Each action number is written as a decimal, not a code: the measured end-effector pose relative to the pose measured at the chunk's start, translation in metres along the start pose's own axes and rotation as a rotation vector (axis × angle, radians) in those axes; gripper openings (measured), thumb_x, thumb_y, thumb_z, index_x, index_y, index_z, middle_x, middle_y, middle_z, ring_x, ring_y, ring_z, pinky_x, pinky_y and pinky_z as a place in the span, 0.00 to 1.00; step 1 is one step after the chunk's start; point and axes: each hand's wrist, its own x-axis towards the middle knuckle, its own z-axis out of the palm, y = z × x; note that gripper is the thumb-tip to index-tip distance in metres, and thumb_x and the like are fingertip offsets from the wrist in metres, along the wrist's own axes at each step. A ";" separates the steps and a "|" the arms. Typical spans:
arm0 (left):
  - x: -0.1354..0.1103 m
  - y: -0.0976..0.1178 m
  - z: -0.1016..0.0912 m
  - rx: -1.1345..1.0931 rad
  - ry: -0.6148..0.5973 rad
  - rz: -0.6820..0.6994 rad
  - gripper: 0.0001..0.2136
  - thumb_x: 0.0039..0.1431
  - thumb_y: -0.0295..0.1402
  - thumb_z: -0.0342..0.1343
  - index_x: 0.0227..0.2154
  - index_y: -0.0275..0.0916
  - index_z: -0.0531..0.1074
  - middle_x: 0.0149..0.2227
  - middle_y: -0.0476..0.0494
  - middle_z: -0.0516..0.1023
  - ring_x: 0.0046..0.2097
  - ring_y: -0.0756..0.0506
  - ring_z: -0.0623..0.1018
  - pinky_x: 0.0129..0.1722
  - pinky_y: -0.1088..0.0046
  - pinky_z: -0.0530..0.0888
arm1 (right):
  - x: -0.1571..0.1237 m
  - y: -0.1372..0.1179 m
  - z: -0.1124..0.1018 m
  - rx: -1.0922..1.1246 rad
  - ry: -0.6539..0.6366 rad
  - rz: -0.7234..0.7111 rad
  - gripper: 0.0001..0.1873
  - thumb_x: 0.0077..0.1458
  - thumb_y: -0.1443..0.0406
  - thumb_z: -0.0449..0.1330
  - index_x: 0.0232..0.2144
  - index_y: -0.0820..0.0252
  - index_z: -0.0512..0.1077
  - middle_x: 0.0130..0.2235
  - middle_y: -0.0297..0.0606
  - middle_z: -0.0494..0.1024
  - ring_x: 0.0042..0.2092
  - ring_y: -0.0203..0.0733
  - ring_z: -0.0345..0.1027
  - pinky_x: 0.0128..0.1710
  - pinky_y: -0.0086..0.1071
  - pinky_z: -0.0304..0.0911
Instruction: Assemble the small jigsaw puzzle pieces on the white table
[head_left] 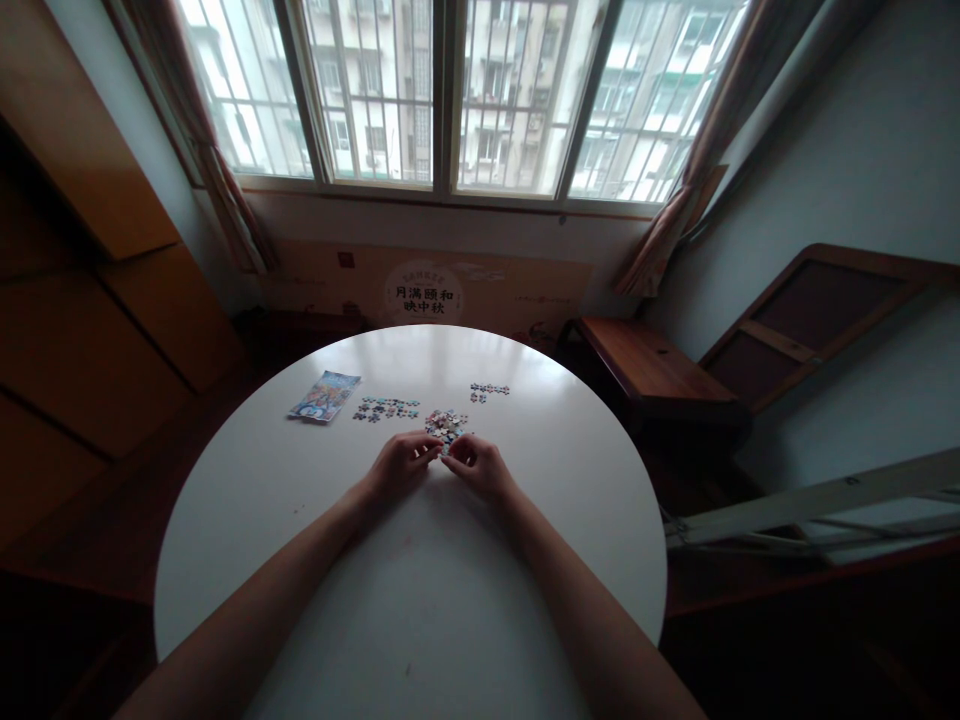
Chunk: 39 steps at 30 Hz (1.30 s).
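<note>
Left hand [405, 462] and right hand [478, 465] sat half-curled around the puzzle pile's [445, 424] 6 o'clock edge — couldn't tell what either gripped (too tiny).

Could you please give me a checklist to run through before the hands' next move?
1. Hands at the pieces: ok; left hand and right hand are at the near edge of the multicoloured puzzle-piece heap.
2. Piece securely gripped: cannot tell; too small.
3. Heap spread out: not ok; pieces overlap.
4. Small multicoloured piece group apart from heap: ok; beyond it, rightward.
5. Rectangular blue printed sheet uncovered: ok; on round white table, left of pieces.
</note>
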 end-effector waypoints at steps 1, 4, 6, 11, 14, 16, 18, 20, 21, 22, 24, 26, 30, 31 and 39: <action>0.000 0.000 0.000 0.004 0.001 0.002 0.11 0.57 0.35 0.54 0.36 0.36 0.78 0.30 0.43 0.79 0.28 0.50 0.74 0.29 0.76 0.70 | 0.000 0.001 0.000 0.001 -0.001 -0.003 0.08 0.48 0.62 0.61 0.25 0.62 0.69 0.23 0.32 0.69 0.24 0.32 0.59 0.24 0.25 0.55; 0.000 0.000 0.000 0.011 0.004 0.012 0.10 0.57 0.34 0.54 0.36 0.36 0.78 0.31 0.43 0.79 0.29 0.50 0.74 0.29 0.77 0.70 | 0.000 0.003 0.001 0.009 -0.008 -0.005 0.08 0.48 0.62 0.61 0.25 0.62 0.69 0.23 0.32 0.70 0.25 0.32 0.60 0.24 0.25 0.55; 0.000 0.000 0.000 0.013 0.003 0.014 0.10 0.57 0.34 0.54 0.36 0.36 0.78 0.32 0.43 0.79 0.29 0.50 0.74 0.29 0.77 0.70 | 0.001 0.003 0.001 0.013 -0.008 -0.005 0.08 0.48 0.62 0.61 0.25 0.62 0.69 0.23 0.32 0.70 0.25 0.32 0.60 0.25 0.25 0.56; 0.000 0.002 0.000 0.014 0.003 0.001 0.10 0.57 0.34 0.54 0.36 0.36 0.78 0.32 0.43 0.79 0.29 0.50 0.74 0.29 0.77 0.70 | 0.000 0.004 0.001 0.007 -0.007 -0.002 0.09 0.48 0.61 0.61 0.25 0.62 0.69 0.23 0.32 0.70 0.25 0.32 0.60 0.24 0.25 0.56; 0.000 0.001 0.000 0.010 0.005 0.004 0.10 0.57 0.34 0.54 0.36 0.36 0.78 0.32 0.43 0.80 0.29 0.50 0.74 0.30 0.76 0.70 | 0.000 0.003 0.001 0.005 -0.008 0.004 0.09 0.48 0.61 0.61 0.25 0.62 0.69 0.23 0.32 0.70 0.25 0.32 0.60 0.24 0.25 0.55; 0.000 0.000 0.000 0.013 0.007 0.005 0.10 0.57 0.34 0.54 0.36 0.36 0.78 0.32 0.43 0.80 0.29 0.50 0.75 0.30 0.76 0.70 | 0.000 0.001 0.001 0.009 -0.007 0.002 0.09 0.48 0.61 0.61 0.25 0.62 0.69 0.23 0.32 0.70 0.25 0.32 0.59 0.24 0.25 0.55; 0.000 0.000 0.000 0.014 0.006 0.005 0.11 0.57 0.35 0.54 0.36 0.36 0.78 0.32 0.42 0.80 0.29 0.50 0.75 0.30 0.76 0.70 | 0.000 0.000 0.000 0.012 -0.005 0.001 0.09 0.48 0.62 0.61 0.25 0.62 0.69 0.23 0.32 0.70 0.24 0.32 0.59 0.24 0.25 0.55; 0.000 0.000 0.000 0.012 0.006 0.005 0.11 0.57 0.35 0.54 0.36 0.36 0.78 0.32 0.42 0.80 0.28 0.50 0.74 0.30 0.76 0.70 | 0.000 -0.001 0.000 0.011 -0.006 0.002 0.09 0.48 0.61 0.61 0.25 0.62 0.69 0.23 0.32 0.70 0.24 0.32 0.59 0.23 0.25 0.55; 0.000 0.000 0.000 0.011 0.007 0.007 0.11 0.57 0.35 0.54 0.36 0.36 0.78 0.32 0.42 0.80 0.28 0.50 0.74 0.30 0.76 0.71 | 0.000 0.000 0.000 0.009 -0.006 0.003 0.09 0.48 0.61 0.61 0.25 0.62 0.69 0.23 0.32 0.69 0.24 0.31 0.59 0.23 0.25 0.55; 0.000 0.001 0.000 0.009 0.008 0.009 0.10 0.57 0.35 0.54 0.36 0.36 0.78 0.32 0.43 0.80 0.28 0.50 0.74 0.29 0.76 0.70 | 0.000 0.000 0.000 0.008 -0.007 0.004 0.09 0.48 0.61 0.61 0.25 0.62 0.69 0.23 0.32 0.70 0.24 0.31 0.59 0.23 0.25 0.55; 0.000 0.002 0.000 0.009 0.011 0.012 0.10 0.57 0.34 0.54 0.36 0.36 0.78 0.31 0.43 0.80 0.28 0.50 0.74 0.29 0.77 0.70 | 0.000 0.001 0.000 0.010 -0.009 0.003 0.09 0.48 0.61 0.61 0.25 0.62 0.69 0.23 0.32 0.70 0.24 0.31 0.59 0.23 0.25 0.55; 0.000 0.002 0.000 0.010 0.013 0.013 0.10 0.57 0.34 0.54 0.36 0.36 0.78 0.31 0.43 0.79 0.28 0.50 0.74 0.29 0.77 0.70 | 0.000 0.002 0.000 0.015 -0.010 0.000 0.09 0.48 0.61 0.61 0.25 0.62 0.69 0.23 0.32 0.70 0.24 0.32 0.59 0.24 0.25 0.55; 0.000 0.002 0.000 0.003 0.011 0.007 0.10 0.57 0.34 0.55 0.36 0.35 0.78 0.30 0.43 0.79 0.28 0.50 0.74 0.29 0.77 0.70 | 0.000 0.003 0.001 0.019 -0.013 -0.003 0.09 0.49 0.61 0.60 0.25 0.62 0.69 0.23 0.32 0.70 0.25 0.32 0.59 0.24 0.25 0.55; 0.000 0.002 0.000 0.001 0.010 0.003 0.10 0.56 0.35 0.55 0.36 0.35 0.78 0.30 0.43 0.79 0.28 0.50 0.74 0.29 0.77 0.70 | 0.000 0.003 0.001 0.016 -0.012 -0.002 0.09 0.49 0.61 0.60 0.25 0.62 0.69 0.23 0.32 0.70 0.24 0.32 0.59 0.24 0.25 0.55; 0.001 0.009 -0.002 -0.046 0.013 -0.031 0.11 0.57 0.36 0.54 0.34 0.35 0.77 0.30 0.44 0.79 0.27 0.51 0.73 0.27 0.78 0.69 | 0.000 -0.002 0.001 0.013 0.008 0.011 0.09 0.49 0.60 0.60 0.26 0.62 0.70 0.23 0.33 0.71 0.25 0.33 0.61 0.24 0.25 0.56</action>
